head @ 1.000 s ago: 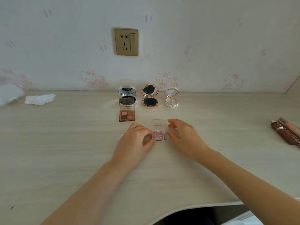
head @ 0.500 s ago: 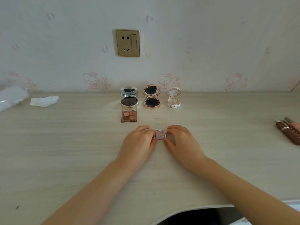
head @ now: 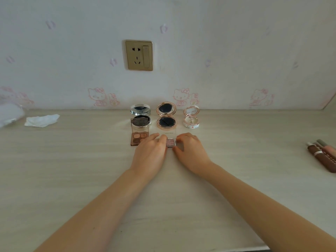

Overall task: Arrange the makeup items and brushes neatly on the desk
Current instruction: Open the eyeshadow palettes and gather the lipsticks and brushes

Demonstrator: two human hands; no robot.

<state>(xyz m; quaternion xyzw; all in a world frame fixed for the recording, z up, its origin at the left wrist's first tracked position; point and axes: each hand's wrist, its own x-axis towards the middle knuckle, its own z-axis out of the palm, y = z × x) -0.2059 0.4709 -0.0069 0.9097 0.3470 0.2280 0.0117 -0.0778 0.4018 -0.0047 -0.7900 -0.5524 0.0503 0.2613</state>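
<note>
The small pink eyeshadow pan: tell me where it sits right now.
The small pink eyeshadow pan sits mid-desk in the head view, between the left hand and right hand, just in front of the rose-gold compact.

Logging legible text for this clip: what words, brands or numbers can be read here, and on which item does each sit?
None can be read.
Clear lid of the small pink eyeshadow: one short printed line, too small and blurred.
Wall socket: no legible marking.
Compacts, palette and brushes: no text visible.
</note>
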